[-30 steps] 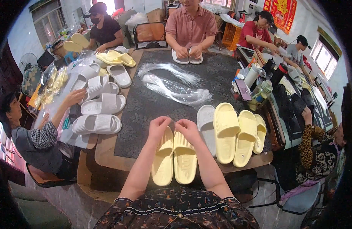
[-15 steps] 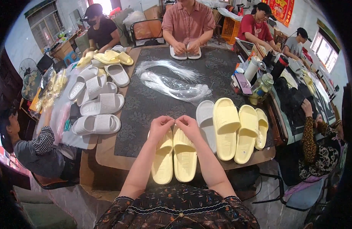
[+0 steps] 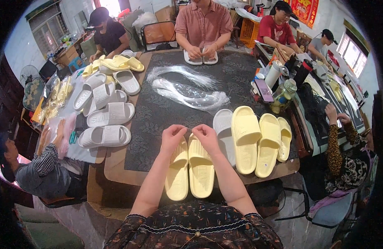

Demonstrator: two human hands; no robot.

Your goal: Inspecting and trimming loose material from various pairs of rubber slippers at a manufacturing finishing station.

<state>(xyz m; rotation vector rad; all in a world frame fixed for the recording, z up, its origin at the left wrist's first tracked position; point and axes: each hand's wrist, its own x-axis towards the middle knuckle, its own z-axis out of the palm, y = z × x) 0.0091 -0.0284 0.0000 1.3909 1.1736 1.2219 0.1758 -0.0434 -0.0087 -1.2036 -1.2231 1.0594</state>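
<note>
A pair of pale yellow slide sandals [image 3: 201,172] lies side by side at the table's near edge, toes pointing away from me. Over their toe ends, my left hand [image 3: 172,139] and my right hand [image 3: 206,139] are both closed in a pinch, fingertips a small gap apart. Between them runs a thin clear plastic strand, barely visible; its ends are hidden by my fingers. Farther up the table lies a loose bundle of similar clear strands [image 3: 187,91]. Right of my hands stand a grey slide [image 3: 223,128] and several more yellow slides [image 3: 246,139].
Grey slides [image 3: 110,114] and yellow slides [image 3: 117,63] are heaped on the left. Bottles [image 3: 274,74], a jar [image 3: 285,97] and a phone [image 3: 264,90] crowd the right edge. Across the dark tabletop [image 3: 146,137], a person [image 3: 204,25] handles white slides; other people work at both sides.
My fingertips have drawn slightly apart, showing the strand between them. The slides before me stay put. At left, a co-worker's hands have come forward onto the table.
</note>
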